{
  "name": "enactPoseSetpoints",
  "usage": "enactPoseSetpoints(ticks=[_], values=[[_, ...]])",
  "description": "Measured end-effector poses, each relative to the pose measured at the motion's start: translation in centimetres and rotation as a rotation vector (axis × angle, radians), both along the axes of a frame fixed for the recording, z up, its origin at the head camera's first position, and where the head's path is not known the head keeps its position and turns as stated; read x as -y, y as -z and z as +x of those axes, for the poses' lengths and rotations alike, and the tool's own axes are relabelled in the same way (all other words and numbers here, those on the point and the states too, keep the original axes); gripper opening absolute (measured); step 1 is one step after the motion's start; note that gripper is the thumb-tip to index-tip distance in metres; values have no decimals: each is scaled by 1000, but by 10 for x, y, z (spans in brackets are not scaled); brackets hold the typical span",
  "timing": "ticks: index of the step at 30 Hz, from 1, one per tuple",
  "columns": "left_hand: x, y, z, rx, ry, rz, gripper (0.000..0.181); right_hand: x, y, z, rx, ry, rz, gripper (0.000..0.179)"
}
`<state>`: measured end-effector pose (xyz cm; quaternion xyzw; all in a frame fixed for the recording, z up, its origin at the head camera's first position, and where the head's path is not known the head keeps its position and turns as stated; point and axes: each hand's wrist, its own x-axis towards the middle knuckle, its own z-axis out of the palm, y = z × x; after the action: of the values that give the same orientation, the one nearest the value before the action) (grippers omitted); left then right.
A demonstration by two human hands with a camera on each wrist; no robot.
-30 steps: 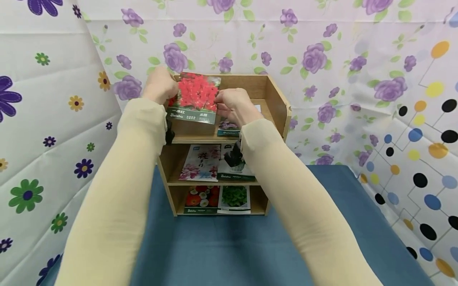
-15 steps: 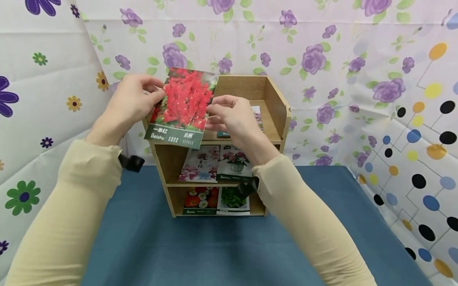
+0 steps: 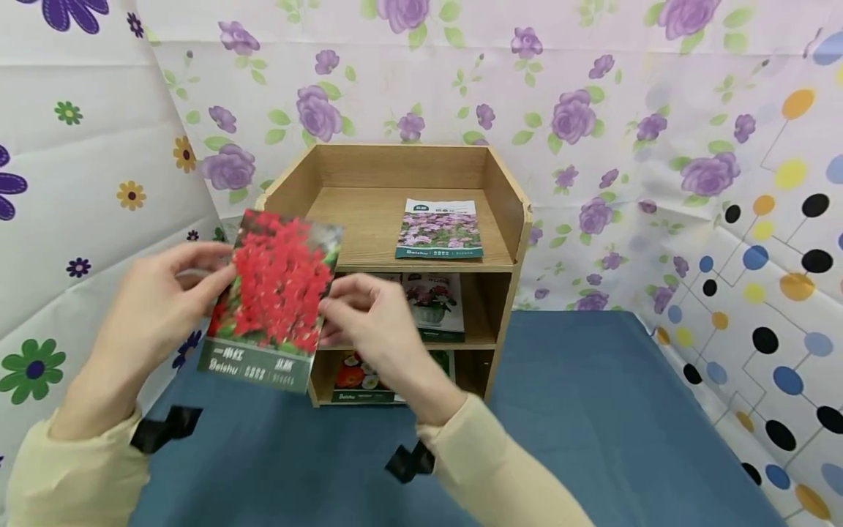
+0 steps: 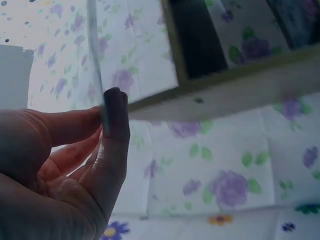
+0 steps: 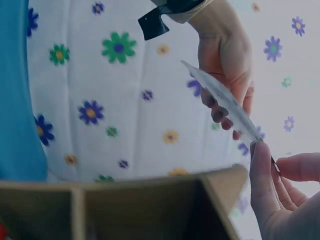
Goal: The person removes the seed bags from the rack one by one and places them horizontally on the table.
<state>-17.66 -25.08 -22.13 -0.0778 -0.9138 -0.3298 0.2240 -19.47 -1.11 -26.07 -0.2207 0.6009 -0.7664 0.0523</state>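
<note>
A seed packet (image 3: 276, 285) with red flowers and a dark green strip along its bottom tilts in the air, left of and in front of the wooden shelf. My left hand (image 3: 154, 304) pinches its left edge between thumb and fingers. On the opposite edge, my right hand (image 3: 375, 329) pinches it too. The left wrist view catches the packet (image 4: 94, 55) edge-on, a thin line above the fingertips. Seen from the right wrist, it is a slim, slightly bulging pouch (image 5: 220, 97) between both hands.
The small three-tier wooden shelf (image 3: 402, 165) stands on a blue-covered table (image 3: 566, 410). A purple-flower packet (image 3: 440, 233) lies on its top tier. Lower tiers hold a potted-flower packet (image 3: 435, 300) and an orange-flower packet (image 3: 352, 377), partly hidden by my right hand. Patterned cloth hangs around.
Both hands have brought the red-flower packet off the shelf's top area, down and left toward me. The purple-flower packet on the top tier now shows whole.
</note>
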Motion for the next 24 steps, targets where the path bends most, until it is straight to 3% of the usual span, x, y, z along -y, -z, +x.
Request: enactPoseSetpoints(ticks=[4,8,14,21,24], values=[[20,25,12,11,-15,-15,38,19,28,9,3,-33,-9,8],[43,55,17,96,-46,0,42,40,55,12,66,-66,2,9],[84,111,19,261,-73,38,48,80,105,10,240,-59,66,9],[127,164,8,529,26,99,48,120,156,1,430,-11,150,12],[139,185,3,652,10,133,49,135,176,-1,509,12,176,11]])
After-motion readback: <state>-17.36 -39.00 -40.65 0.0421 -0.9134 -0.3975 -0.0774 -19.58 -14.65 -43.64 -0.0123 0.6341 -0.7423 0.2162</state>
